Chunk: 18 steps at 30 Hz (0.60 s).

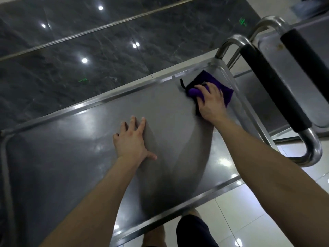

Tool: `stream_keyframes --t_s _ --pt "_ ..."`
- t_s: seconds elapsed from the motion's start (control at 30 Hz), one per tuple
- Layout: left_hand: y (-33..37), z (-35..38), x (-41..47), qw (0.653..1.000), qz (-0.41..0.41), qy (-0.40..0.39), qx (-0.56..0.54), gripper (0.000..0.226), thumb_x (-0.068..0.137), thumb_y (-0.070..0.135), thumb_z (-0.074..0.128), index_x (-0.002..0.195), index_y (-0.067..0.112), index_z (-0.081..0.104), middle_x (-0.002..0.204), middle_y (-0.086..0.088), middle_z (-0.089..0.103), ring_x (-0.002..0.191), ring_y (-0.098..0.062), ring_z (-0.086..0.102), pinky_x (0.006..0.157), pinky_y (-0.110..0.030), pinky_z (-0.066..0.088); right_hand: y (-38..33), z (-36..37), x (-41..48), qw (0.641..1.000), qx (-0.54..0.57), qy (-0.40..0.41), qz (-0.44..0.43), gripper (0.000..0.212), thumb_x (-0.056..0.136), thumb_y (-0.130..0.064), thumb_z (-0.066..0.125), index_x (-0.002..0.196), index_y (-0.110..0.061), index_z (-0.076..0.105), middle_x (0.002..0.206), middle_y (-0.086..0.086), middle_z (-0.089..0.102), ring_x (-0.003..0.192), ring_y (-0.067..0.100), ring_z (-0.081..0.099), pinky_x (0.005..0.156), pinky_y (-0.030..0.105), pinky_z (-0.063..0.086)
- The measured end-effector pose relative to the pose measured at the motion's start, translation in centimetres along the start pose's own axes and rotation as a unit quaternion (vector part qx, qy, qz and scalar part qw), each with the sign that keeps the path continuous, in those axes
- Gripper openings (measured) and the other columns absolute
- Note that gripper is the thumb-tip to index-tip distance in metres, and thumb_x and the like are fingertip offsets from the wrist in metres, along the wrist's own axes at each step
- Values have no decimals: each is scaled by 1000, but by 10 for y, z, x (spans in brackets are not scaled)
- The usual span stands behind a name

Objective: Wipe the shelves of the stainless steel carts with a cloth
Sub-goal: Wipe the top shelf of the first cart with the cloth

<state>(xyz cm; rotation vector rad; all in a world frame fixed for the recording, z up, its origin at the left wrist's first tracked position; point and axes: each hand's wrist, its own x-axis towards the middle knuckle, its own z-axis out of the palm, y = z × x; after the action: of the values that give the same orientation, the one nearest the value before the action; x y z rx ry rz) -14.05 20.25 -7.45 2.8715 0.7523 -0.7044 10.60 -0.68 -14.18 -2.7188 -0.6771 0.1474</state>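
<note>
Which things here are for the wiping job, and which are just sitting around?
For the job:
purple cloth
right hand, gripping the cloth
left hand, flat on the steel
cart shelf

Just there:
black handle grips
white floor tiles
dark marble

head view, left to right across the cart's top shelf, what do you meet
left hand flat on the shelf → right hand gripping the purple cloth, taken as one stop since they overlap → black handle grip at the cart's right end
</note>
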Motion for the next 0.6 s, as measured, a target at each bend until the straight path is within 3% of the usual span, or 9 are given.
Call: stream_keyframes --t_s 0.2,0.43,0.6 --pt "36 -8 6 1000 5 -8 -11 159 49 87 88 172 43 -3 182 3 -1 166 -38 10 119 -58 39 16 6 18 1000 -5 21 17 47 109 -36 53 156 -31 50 166 11 41 160 31 27 133 57 8" --pt "51 -16 18 1000 -15 -4 -27 161 45 84 92 172 43 2 181 5 3 166 -36 10 119 -61 40 -2 9 62 999 -2 -12 -36 49 110 -39 50 158 -32 47 172 8 35 164 29 18 133 58 3" --pt "52 -17 23 998 -33 3 -47 168 39 80 96 173 33 6 181 5 8 166 -31 13 121 -58 38 -35 21 30 981 27 -58 -183 50 106 -39 57 155 -32 54 170 5 40 163 26 24 132 57 6"
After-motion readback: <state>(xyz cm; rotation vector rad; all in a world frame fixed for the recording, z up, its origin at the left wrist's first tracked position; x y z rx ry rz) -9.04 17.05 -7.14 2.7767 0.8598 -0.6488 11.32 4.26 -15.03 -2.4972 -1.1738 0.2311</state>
